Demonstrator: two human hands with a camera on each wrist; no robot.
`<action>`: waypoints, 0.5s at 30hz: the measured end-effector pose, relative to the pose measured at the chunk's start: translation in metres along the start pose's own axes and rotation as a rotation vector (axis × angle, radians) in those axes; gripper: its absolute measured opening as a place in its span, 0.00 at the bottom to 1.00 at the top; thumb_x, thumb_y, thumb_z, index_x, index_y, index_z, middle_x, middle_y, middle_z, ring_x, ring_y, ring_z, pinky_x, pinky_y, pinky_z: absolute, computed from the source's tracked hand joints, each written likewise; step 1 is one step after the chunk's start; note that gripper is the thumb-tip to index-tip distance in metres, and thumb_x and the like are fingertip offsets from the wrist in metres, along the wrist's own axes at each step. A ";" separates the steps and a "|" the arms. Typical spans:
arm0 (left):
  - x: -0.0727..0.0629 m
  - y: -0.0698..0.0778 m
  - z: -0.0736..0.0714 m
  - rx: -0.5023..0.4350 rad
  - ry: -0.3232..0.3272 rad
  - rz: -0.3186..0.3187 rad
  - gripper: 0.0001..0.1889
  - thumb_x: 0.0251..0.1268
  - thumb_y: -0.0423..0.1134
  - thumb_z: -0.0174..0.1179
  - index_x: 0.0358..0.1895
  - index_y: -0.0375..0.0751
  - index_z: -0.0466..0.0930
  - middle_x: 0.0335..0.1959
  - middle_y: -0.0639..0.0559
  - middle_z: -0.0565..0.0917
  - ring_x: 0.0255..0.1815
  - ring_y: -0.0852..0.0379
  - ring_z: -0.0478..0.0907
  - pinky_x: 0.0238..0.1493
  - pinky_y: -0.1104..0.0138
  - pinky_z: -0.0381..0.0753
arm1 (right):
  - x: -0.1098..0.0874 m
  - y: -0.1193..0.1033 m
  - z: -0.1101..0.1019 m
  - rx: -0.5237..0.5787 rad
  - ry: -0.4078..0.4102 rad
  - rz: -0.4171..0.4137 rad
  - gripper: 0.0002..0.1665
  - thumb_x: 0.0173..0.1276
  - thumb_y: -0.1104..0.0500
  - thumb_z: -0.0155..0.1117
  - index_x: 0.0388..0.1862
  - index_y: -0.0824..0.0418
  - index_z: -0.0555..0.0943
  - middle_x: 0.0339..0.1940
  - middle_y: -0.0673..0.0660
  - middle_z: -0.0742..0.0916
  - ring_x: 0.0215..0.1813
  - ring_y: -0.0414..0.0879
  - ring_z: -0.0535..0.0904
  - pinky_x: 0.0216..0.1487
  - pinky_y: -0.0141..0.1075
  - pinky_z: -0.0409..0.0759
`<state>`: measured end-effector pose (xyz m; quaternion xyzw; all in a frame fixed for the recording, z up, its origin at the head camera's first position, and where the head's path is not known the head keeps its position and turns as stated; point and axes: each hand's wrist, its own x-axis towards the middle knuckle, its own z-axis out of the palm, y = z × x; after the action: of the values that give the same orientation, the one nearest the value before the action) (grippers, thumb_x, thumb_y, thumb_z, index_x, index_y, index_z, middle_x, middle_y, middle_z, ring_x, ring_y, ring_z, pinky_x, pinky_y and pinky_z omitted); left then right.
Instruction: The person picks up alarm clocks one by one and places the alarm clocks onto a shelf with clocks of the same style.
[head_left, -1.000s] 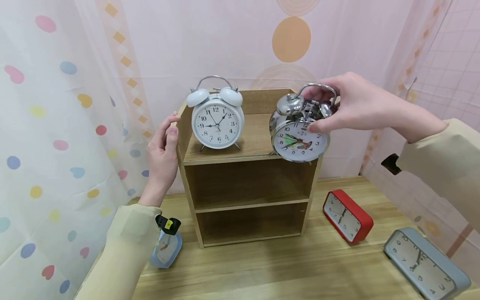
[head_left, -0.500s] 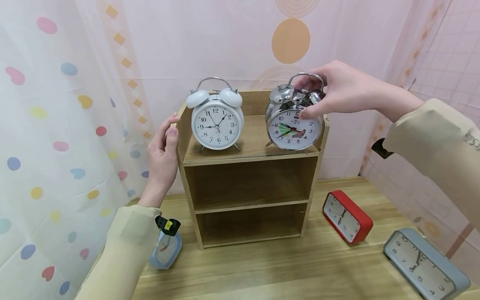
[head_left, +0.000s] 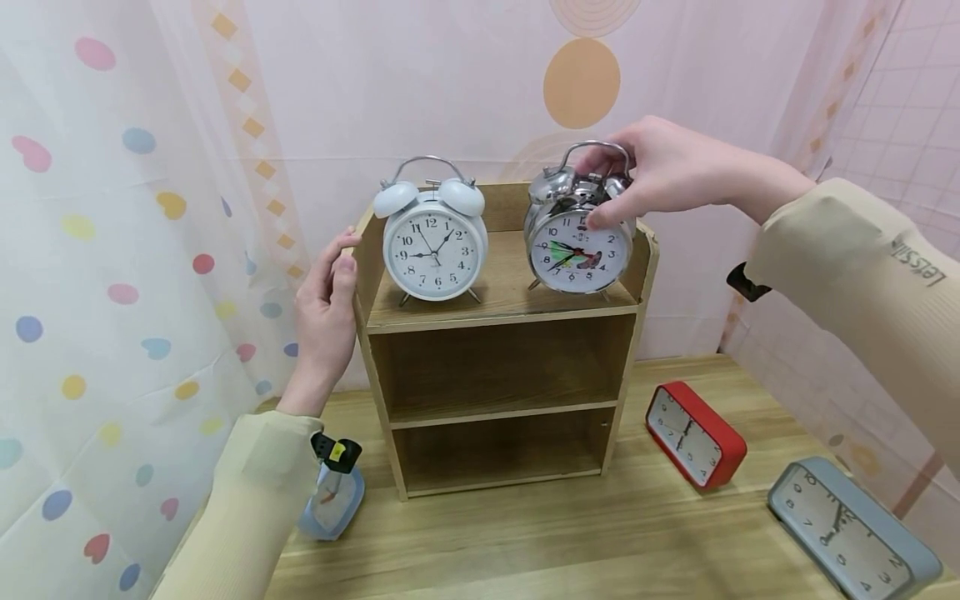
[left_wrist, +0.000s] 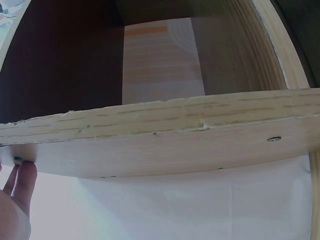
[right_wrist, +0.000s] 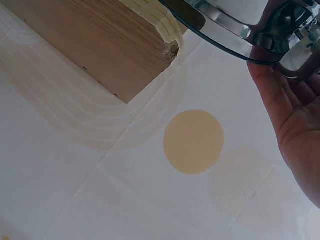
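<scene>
Right hand (head_left: 663,171) pinches silver twin-bell clock (head_left: 576,257), thumb on dial, other fingers behind bells. Silver clock upright at right end of top board of wooden shelf unit (head_left: 502,412), near front edge. Left hand (head_left: 324,312) presses fingertips to outer face of left side panel (left_wrist: 175,150). White twin-bell clock (head_left: 435,254) stands toward top board's left end. Red clock (head_left: 697,433), grey-blue clock (head_left: 851,525) near worktop's (head_left: 525,533) right edge; light-blue clock (head_left: 332,504) by left edge.
</scene>
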<state>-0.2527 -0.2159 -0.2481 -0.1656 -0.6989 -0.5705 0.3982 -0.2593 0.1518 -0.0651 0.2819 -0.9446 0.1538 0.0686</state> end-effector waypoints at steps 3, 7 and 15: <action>0.000 0.000 0.000 0.005 -0.001 -0.001 0.19 0.83 0.40 0.49 0.67 0.36 0.78 0.76 0.46 0.77 0.82 0.55 0.69 0.75 0.74 0.68 | 0.003 0.001 0.000 0.007 -0.006 0.010 0.29 0.61 0.49 0.79 0.60 0.51 0.83 0.45 0.48 0.90 0.49 0.41 0.78 0.49 0.27 0.72; 0.000 0.000 0.001 0.001 -0.004 -0.002 0.19 0.83 0.40 0.50 0.67 0.36 0.78 0.76 0.47 0.77 0.82 0.56 0.69 0.77 0.73 0.68 | 0.007 0.004 0.000 0.024 -0.015 0.031 0.28 0.61 0.50 0.79 0.59 0.51 0.83 0.43 0.47 0.89 0.47 0.41 0.77 0.47 0.28 0.73; -0.001 0.001 0.002 -0.011 -0.001 0.001 0.19 0.83 0.40 0.50 0.67 0.36 0.78 0.76 0.46 0.78 0.82 0.55 0.69 0.78 0.72 0.67 | 0.013 0.012 -0.001 0.038 -0.028 0.051 0.28 0.61 0.50 0.79 0.60 0.53 0.83 0.45 0.48 0.88 0.47 0.41 0.78 0.43 0.29 0.78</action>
<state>-0.2519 -0.2136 -0.2483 -0.1682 -0.6959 -0.5742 0.3971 -0.2767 0.1554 -0.0647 0.2610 -0.9492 0.1697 0.0461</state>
